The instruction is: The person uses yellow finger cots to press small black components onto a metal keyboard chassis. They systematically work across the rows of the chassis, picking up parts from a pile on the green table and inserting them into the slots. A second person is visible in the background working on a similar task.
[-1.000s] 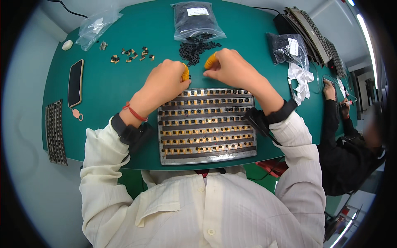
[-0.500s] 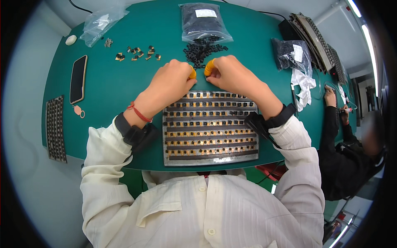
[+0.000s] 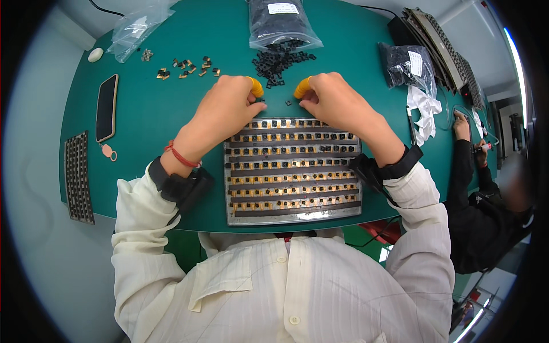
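Observation:
A metal keyboard plate (image 3: 291, 171) lies on the green table (image 3: 154, 114) in front of me, its rows filled with several small black switch parts. My left hand (image 3: 226, 111) and my right hand (image 3: 337, 103) rest at the plate's far edge, fingers curled, each with a yellow fingertip cover. Each hand pinches its fingertips over the top row, seemingly on a small black part. One loose black part (image 3: 287, 103) lies between the hands. Just beyond them is a pile of black parts (image 3: 281, 60), spilled from a clear bag (image 3: 281, 23).
A phone (image 3: 107, 107), a key tag (image 3: 108, 153) and a dark keyboard strip (image 3: 78, 177) lie at left. Brass bits (image 3: 186, 66) and an empty bag (image 3: 137, 28) sit far left. At right are another bag (image 3: 409, 63), stacked plates (image 3: 443, 46) and a co-worker (image 3: 486, 200).
Both hands have drawn back from the pile of black parts to the plate's top row. The view has shifted slightly nearer to the table.

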Demonstrator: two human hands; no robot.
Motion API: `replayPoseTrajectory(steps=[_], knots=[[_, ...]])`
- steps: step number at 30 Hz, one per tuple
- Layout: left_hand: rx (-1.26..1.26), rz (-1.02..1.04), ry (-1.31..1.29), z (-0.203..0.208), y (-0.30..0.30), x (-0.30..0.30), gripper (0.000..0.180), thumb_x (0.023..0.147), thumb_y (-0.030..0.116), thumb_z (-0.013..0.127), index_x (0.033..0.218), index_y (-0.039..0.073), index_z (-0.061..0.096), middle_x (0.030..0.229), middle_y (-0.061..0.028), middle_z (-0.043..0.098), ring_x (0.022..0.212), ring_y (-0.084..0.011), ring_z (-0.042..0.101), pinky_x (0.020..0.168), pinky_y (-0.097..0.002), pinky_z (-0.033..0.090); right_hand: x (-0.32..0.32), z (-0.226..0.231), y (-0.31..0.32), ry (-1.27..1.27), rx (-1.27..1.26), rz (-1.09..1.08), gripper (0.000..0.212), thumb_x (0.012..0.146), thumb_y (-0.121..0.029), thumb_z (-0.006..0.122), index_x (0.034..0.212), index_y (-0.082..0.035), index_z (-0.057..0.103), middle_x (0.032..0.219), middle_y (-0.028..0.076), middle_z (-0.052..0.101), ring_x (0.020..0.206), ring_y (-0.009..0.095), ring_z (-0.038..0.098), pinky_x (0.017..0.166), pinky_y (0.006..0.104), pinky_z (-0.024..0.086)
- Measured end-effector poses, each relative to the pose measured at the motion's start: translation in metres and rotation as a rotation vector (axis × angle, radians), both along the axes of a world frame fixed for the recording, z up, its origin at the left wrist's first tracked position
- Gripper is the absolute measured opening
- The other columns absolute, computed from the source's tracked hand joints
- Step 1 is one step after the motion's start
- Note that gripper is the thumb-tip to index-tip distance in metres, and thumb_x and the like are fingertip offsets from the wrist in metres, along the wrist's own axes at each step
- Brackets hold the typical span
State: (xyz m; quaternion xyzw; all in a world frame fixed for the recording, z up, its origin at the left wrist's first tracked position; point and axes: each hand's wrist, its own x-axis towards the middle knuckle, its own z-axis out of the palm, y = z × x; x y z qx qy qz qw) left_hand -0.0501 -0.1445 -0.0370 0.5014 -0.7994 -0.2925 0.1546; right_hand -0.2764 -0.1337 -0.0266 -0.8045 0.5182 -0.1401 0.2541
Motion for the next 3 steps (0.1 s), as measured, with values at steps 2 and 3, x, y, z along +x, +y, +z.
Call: replayPoseTrajectory(steps=[2, 3], knots=[[-0.026, 0.038, -0.117, 0.0, 0.0001, -0.0064, 0.025, 0.084, 0.013, 0.072, 0.1, -0.006, 0.071, 0.084, -0.0187, 0.072, 0.077, -0.0232, 0.072, 0.072, -0.0309, 0.056, -0.0013, 0.0015, 0.0008, 0.002, 0.015, -0.006, 0.018, 0.081, -0.002, 0.068, 0.097, 0.007, 0.07, 0.084, 0.021, 0.071, 0.078, 0.028, 0.072, 0.072, 0.0343, 0.056], [-0.04, 0.058, -0.176, 0.0001, -0.0002, -0.0088, 0.026, 0.085, 0.015, 0.073, 0.1, -0.006, 0.071, 0.084, -0.0189, 0.072, 0.078, -0.0227, 0.072, 0.073, -0.0304, 0.056, -0.0013, 0.0024, 0.0013, 0.02, 0.022, -0.014, 0.019, 0.081, -0.002, 0.069, 0.098, 0.007, 0.07, 0.084, 0.021, 0.071, 0.077, 0.028, 0.072, 0.072, 0.0339, 0.057]])
